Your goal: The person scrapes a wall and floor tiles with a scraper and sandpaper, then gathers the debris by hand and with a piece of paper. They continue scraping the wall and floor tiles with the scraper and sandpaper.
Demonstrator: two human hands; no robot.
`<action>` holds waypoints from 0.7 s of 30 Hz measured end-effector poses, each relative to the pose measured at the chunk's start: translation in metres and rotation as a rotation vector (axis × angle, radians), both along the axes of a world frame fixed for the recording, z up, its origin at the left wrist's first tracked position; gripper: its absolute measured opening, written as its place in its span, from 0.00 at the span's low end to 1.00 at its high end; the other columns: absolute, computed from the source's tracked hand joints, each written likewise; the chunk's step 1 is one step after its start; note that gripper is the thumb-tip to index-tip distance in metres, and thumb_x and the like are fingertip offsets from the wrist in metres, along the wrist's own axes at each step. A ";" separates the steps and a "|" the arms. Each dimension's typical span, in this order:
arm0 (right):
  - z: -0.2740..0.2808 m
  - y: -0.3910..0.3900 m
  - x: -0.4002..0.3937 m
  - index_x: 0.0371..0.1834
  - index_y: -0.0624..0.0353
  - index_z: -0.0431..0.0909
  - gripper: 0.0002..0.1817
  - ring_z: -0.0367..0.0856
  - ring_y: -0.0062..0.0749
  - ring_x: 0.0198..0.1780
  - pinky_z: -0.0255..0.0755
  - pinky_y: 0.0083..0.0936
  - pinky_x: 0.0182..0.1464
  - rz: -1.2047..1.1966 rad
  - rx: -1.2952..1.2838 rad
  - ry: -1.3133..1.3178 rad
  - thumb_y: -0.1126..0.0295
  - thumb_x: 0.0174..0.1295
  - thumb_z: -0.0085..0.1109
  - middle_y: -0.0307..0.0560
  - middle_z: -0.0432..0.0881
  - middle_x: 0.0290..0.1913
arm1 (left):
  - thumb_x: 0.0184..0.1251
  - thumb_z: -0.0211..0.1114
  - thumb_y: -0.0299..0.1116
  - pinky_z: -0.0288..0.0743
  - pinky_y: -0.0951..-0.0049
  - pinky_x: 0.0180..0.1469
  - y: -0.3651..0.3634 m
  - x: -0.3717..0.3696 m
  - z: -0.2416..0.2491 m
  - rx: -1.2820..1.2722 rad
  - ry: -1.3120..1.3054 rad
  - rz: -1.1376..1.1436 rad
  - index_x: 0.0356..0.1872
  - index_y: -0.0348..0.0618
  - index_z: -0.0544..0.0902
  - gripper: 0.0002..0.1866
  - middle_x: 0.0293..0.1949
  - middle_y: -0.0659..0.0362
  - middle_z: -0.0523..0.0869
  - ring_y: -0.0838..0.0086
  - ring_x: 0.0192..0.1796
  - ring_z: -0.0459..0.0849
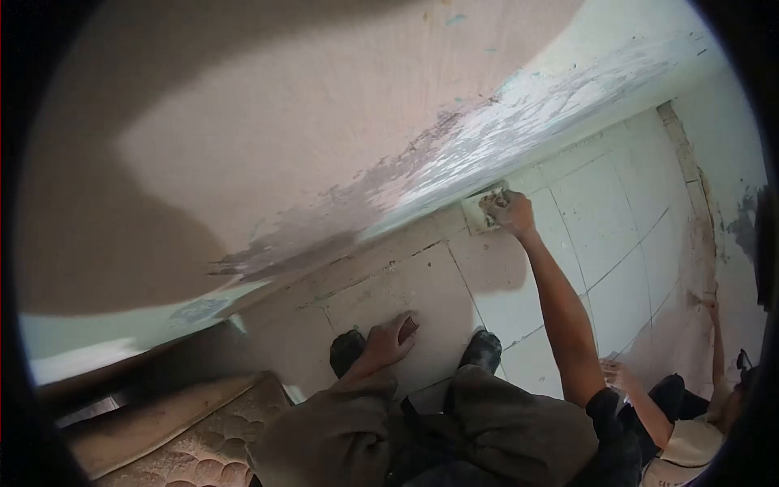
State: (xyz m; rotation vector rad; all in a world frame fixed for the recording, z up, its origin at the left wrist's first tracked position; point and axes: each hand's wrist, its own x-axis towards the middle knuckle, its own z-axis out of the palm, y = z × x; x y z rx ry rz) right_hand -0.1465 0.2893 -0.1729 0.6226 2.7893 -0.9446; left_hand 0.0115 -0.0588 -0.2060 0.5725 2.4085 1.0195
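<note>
My right hand [511, 213] is closed on a plastering float [479, 219], a pale flat rectangular plate with a crusted grip. The float is low down, where the wall meets the floor. On the wall [268, 154], rough white and grey streaks of plaster [454, 162] run along the lower part. My left hand [388, 342] is near my knee, above the floor tiles, with its fingers curled. A small dark reddish-brown patch shows at its fingertips, and I cannot make out what it is.
Dusty pale tiles [625, 235] cover the floor, my dark shoes [482, 351] on them. A stained quilted mattress [195, 438] lies at lower left. Another person [682, 438] is crouched at lower right, one hand [709, 305] near the far wall [722, 146].
</note>
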 end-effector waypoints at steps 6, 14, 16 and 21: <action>0.028 -0.031 0.035 0.33 0.59 0.79 0.12 0.81 0.52 0.33 0.72 0.42 0.34 -0.255 0.196 0.389 0.61 0.58 0.57 0.57 0.80 0.26 | 0.54 0.65 0.40 0.76 0.55 0.43 0.003 -0.004 0.006 0.051 0.009 -0.011 0.57 0.44 0.71 0.28 0.39 0.45 0.83 0.50 0.41 0.83; 0.003 -0.170 0.073 0.47 0.61 0.77 0.22 0.82 0.54 0.38 0.75 0.39 0.43 0.311 -0.201 0.044 0.58 0.53 0.60 0.62 0.81 0.36 | 0.52 0.65 0.38 0.77 0.57 0.41 0.006 -0.006 0.002 0.069 -0.076 -0.001 0.54 0.42 0.73 0.26 0.37 0.47 0.84 0.51 0.39 0.83; -0.037 -0.127 0.051 0.44 0.62 0.79 0.21 0.83 0.51 0.37 0.75 0.39 0.42 0.104 -0.238 0.182 0.57 0.53 0.61 0.60 0.82 0.35 | 0.51 0.65 0.38 0.77 0.57 0.41 0.007 -0.006 0.008 0.049 -0.027 0.022 0.54 0.42 0.73 0.27 0.36 0.47 0.84 0.50 0.38 0.83; -0.055 0.051 -0.003 0.38 0.58 0.82 0.24 0.84 0.34 0.37 0.75 0.31 0.41 -0.495 -0.020 0.112 0.50 0.47 0.68 0.49 0.85 0.35 | 0.50 0.65 0.37 0.77 0.56 0.42 0.006 -0.001 0.010 0.047 -0.023 0.041 0.54 0.44 0.73 0.27 0.36 0.47 0.84 0.51 0.39 0.83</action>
